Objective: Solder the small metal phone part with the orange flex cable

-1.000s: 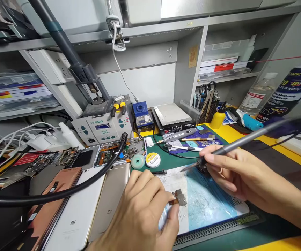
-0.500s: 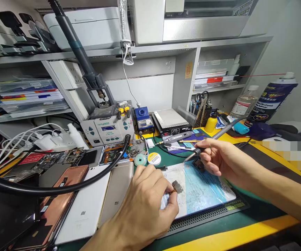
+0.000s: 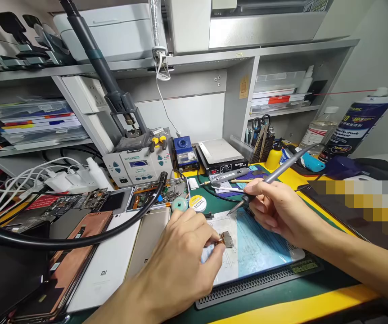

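Note:
My left hand [image 3: 183,252] is closed in a pinch on a small metal part with an orange flex cable [image 3: 226,239], pressing it onto the blue work mat [image 3: 264,249]. My right hand [image 3: 277,209] grips a grey soldering iron [image 3: 275,174] like a pen. Its tip [image 3: 229,213] hovers just above the mat, a little beyond and right of the small part. A cable runs from the iron's handle back to the right.
Several phones [image 3: 113,258] lie at the left under a thick black hose [image 3: 79,240]. A soldering station [image 3: 138,162], a hot plate [image 3: 219,155], two round tins [image 3: 197,203], a yellow bottle [image 3: 274,157] and a spray can [image 3: 358,123] stand behind the mat.
The view pulled back and upward from the bench. The iron's tip shifted slightly left, closer to the small part. My left hand kept its pinch on the part.

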The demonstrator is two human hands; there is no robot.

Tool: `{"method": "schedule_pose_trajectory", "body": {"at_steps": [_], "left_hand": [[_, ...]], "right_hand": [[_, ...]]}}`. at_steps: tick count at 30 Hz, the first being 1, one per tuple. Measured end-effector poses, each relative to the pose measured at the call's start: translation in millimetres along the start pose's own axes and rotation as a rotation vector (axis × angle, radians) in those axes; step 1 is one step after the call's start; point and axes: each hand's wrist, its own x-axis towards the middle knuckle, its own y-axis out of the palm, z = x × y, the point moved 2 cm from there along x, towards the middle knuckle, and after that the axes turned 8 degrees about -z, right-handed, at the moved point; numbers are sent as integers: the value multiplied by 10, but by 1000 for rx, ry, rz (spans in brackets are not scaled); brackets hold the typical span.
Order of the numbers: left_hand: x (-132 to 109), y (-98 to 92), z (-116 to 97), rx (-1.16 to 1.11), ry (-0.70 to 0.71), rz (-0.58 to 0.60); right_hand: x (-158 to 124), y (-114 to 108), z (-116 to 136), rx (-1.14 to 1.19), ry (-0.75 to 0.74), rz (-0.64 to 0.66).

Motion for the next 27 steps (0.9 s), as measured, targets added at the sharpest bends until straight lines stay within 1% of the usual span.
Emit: {"method": "schedule_pose_trajectory", "body": {"at_steps": [4,7,11,13,21,27], "left_hand": [[62,-20,5,15,1,52],[94,-31,7,20,18,70],[85,-13,12,19,43,44],[62,4,16,14,63,19],[10,20,4,7,159,-71],[2,9,-9,28,166,-89]], "right_hand": [[-39,-10,-6,-20,-50,-3],[-26,-36,18,-28,-115,-42],[60,-125,124,-52,-236,-138],[116,-177,191,-96,-261,-148],[280,-370,383,-375,-292,22],[294,-493,504,-488,-297,154]]}}
